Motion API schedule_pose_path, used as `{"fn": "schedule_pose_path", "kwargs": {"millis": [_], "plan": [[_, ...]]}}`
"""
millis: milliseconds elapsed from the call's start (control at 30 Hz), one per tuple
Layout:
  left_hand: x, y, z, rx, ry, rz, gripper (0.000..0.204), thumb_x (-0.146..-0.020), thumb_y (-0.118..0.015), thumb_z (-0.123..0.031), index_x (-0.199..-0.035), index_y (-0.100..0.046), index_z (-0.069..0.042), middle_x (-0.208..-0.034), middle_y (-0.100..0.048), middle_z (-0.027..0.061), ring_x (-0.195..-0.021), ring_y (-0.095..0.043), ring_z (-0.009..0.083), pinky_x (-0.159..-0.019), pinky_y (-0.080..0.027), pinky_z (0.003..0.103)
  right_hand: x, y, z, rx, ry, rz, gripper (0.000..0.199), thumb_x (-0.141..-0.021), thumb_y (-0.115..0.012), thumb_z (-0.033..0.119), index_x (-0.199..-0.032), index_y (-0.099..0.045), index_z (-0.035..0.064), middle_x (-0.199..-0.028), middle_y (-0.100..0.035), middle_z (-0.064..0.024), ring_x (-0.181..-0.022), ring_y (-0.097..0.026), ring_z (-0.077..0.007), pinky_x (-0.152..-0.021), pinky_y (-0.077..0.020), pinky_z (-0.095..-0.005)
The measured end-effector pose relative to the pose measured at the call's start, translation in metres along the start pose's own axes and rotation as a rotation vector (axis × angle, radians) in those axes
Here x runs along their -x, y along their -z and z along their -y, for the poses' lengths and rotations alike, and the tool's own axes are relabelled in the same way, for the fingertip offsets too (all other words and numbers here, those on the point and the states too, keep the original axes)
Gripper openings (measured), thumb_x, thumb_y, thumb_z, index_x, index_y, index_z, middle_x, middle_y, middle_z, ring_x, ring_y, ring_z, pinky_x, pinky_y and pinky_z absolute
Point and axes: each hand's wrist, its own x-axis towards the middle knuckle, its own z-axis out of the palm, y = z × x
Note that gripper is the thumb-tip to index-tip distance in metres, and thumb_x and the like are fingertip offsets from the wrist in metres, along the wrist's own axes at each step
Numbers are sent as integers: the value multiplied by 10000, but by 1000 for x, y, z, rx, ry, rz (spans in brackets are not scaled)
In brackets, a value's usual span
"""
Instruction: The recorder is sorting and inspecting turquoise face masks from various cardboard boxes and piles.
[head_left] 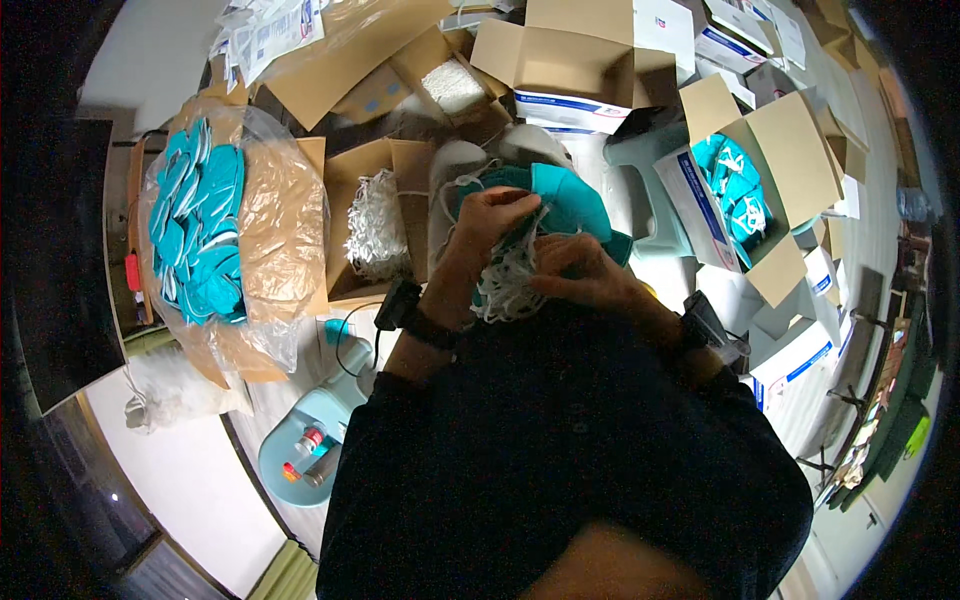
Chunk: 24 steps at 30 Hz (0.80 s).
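A teal face mask lies over my lap, with more teal fabric beneath and beside it. My left hand is closed, thumb and forefinger pinching the mask's near edge. Just right of it and nearer to me, my right hand is closed too, fingers curled on a thin white strap. A short length of strap shows between the two hands. Below them a tangled bunch of white elastic straps rests on my lap, partly covered by the right hand. What lies inside the right fingers is mostly hidden.
Left stands a plastic-lined carton with teal mask pieces; beside it, a box of white straps. At right, an open carton holds strapped teal masks. A pale stool carries bottles. Another open carton stands ahead.
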Motion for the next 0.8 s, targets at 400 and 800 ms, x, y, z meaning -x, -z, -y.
{"fn": "schedule_pose_path", "kwargs": {"millis": [400,800], "plan": [[17,-15,-23,105,-594,-421,97,-882,-622,-61,-912,-536,-26,-742,-545,7,-593,-473,50,-538,-388,199,-13,9,29,545,143,-725,271,-752,-759,73,-978,-613,40,-890,-600,-52,-529,-466,-29,-443,-369,-214],[30,-13,-17,101,-603,-362,147,-852,-649,-40,-952,-542,-27,-782,-546,-6,-688,-502,53,-616,-417,202,-45,15,9,266,199,-532,123,-815,-706,112,-832,-648,4,-738,-633,-67,-676,-579,-120,-625,-458,-270]]}}
